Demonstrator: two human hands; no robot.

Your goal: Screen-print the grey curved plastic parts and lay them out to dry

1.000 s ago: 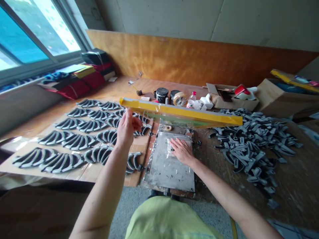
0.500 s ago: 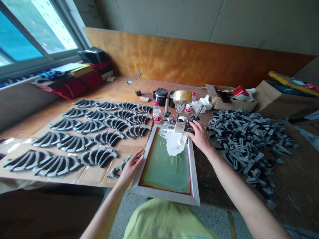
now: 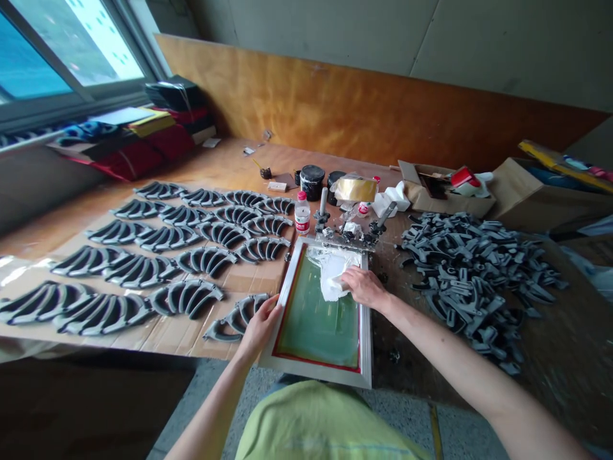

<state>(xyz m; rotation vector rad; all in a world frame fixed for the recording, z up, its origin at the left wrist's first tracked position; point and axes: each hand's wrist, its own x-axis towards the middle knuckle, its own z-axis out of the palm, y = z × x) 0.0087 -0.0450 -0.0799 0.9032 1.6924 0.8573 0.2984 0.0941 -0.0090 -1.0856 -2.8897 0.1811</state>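
A silk-screen frame (image 3: pixel 364 332) with green mesh and a red inner border lies in front of me, its near end over the table edge. White ink (image 3: pixel 330 263) covers part of the mesh's far half. My left hand (image 3: pixel 261 326) grips the frame's left rail. My right hand (image 3: pixel 366 287) is closed around a squeegee (image 3: pixel 343 282) over the ink; the fingers hide most of it. At the frame's far end stands a metal hinge clamp (image 3: pixel 347 239) with upright posts.
Rows of curved grey parts (image 3: pixel 163 236) lie on cardboard at left, a loose pile of grey pieces (image 3: pixel 472 275) at right. Behind the clamp are a red-capped bottle (image 3: pixel 302 214), a black tub (image 3: pixel 312 182) and a tape roll (image 3: pixel 357 189). Open cardboard boxes (image 3: pixel 536 191) stand back right.
My right hand has come from beside the clamp onto the mesh and closed on the squeegee, which lay at the screen's far end. The frame's near end has swung slightly; my left hand stays on its rail.
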